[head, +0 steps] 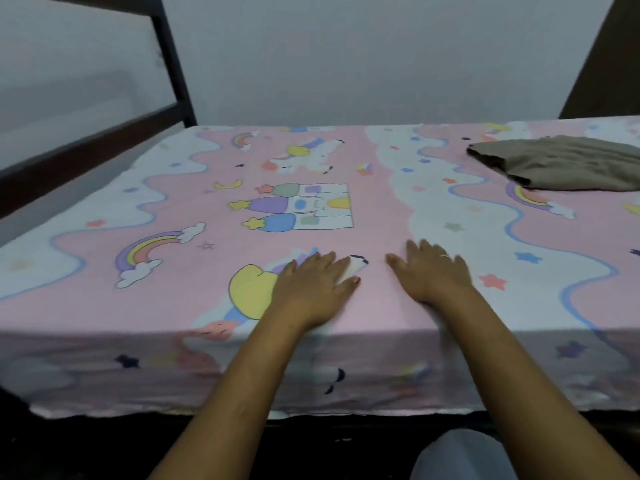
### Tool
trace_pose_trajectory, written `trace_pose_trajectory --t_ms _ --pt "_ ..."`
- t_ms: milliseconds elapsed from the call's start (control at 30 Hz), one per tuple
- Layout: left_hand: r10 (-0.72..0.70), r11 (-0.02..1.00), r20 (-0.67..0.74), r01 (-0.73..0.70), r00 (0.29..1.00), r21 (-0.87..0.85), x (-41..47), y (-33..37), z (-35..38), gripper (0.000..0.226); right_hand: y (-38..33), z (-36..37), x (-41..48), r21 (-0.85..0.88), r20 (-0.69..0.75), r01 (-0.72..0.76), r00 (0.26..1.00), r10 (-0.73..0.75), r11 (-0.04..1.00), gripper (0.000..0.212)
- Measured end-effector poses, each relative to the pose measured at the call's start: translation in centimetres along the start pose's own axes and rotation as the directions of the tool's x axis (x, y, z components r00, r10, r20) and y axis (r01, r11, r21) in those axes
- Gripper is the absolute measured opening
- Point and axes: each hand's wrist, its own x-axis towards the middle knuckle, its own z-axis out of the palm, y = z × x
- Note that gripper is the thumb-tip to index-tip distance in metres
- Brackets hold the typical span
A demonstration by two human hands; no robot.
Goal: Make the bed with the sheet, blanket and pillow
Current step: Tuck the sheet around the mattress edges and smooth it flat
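A pink and white sheet (377,188) printed with rainbows, castles and stars lies spread flat over the whole mattress and hangs down the near side. My left hand (311,289) rests palm down on it near the front edge, fingers straight. My right hand (433,275) lies flat beside it, fingers spread, a ring on one finger. A folded olive-brown blanket (561,164) sits on the sheet at the far right. No pillow is in view.
A dark wooden bed frame (104,140) rises along the left side. A pale wall (346,57) stands behind the bed, with a dark panel (609,64) at the top right. The floor below the sheet's hem is dark; my knee (460,455) shows at the bottom.
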Motion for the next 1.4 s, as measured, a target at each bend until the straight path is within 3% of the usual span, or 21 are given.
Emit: trace_pose_trajectory --t_ms 167,333,600,733,867,1000,1100,1267,1400 --pt "-0.150 0.987 -0.068 0.145 0.986 -0.073 -1.1 -4.6 -1.8 0.041 -9.0 0.4 -1.0 0.062 0.045 0.296 0.953 -0.299 0.953 0.059" --pt "-0.375 0.920 -0.221 0.390 0.900 0.028 -3.9 -12.1 -2.2 0.043 -17.4 2.0 -2.8 0.083 0.029 0.489 0.870 -0.492 0.869 0.057" --pt "-0.400 0.898 -0.323 0.437 0.857 0.046 -3.9 -12.1 -1.1 0.045 -18.5 3.1 -2.7 0.088 -0.026 0.498 0.867 -0.497 0.863 0.054" --pt "-0.434 0.889 -0.247 0.456 0.866 0.036 -3.9 -11.1 -0.9 0.047 -18.4 2.8 -2.9 0.103 -0.012 0.497 0.867 -0.498 0.862 0.052" --pt "-0.410 0.911 -0.121 0.413 0.904 0.006 -2.3 -11.4 -2.3 0.041 -19.5 1.2 -1.2 0.106 0.175 0.507 0.837 -0.518 0.855 0.049" --pt "-0.347 0.937 0.010 0.347 0.938 -0.032 1.5 -11.9 -3.9 0.036 -20.5 -2.1 0.8 -0.063 0.287 0.528 0.822 -0.491 0.847 0.040" --pt "-0.375 0.927 0.005 0.375 0.927 -0.004 3.3 -12.0 -3.3 0.041 -21.0 -1.9 1.7 -0.091 0.236 0.496 0.853 -0.465 0.864 0.038" --pt "-0.398 0.917 -0.113 0.398 0.910 -0.028 2.9 -14.1 -1.7 0.051 -22.3 2.2 0.5 0.088 0.035 0.433 0.899 -0.437 0.897 0.047" --pt "-0.349 0.936 -0.184 0.351 0.919 -0.022 2.2 -15.1 -1.1 0.052 -23.5 3.0 0.5 0.105 0.031 0.380 0.923 -0.385 0.919 0.047"
